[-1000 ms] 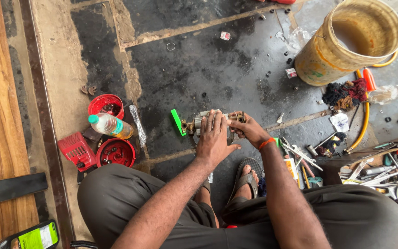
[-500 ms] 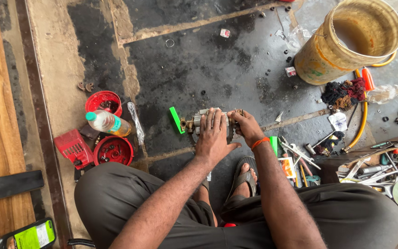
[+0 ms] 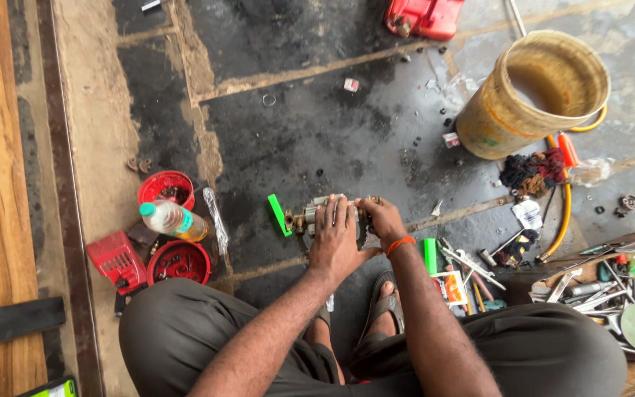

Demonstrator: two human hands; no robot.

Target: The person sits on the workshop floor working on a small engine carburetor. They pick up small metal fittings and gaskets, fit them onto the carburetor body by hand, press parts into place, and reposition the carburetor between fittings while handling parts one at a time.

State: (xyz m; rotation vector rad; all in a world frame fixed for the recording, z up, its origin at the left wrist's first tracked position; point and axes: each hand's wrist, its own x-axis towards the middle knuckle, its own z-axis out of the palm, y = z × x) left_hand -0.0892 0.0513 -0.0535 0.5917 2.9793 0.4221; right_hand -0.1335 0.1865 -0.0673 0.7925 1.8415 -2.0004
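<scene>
I squat over an oily floor. My left hand [image 3: 337, 239] lies over a small metal pump-like part [image 3: 306, 219] with a brass fitting, fingers wrapped on its top. Its green lever handle [image 3: 279, 214] sticks out to the left. My right hand [image 3: 381, 219], with an orange band at the wrist, grips the right end of the same part. Most of the part is hidden under both hands. My sandalled foot [image 3: 385, 303] rests just below it.
Left: two red bowls [image 3: 165, 188] [image 3: 179, 262], a plastic bottle [image 3: 173, 220], a red box [image 3: 117, 260]. Right: a yellow bucket [image 3: 531, 95], orange hose [image 3: 564, 206], rags, a green-handled tool [image 3: 429, 255], several loose tools [image 3: 604, 290]. A red can [image 3: 425, 16] at top. Wooden planks along the left.
The view has shifted, so everything sits lower in the frame and the red can shows at top. Both hands stay on the metal part.
</scene>
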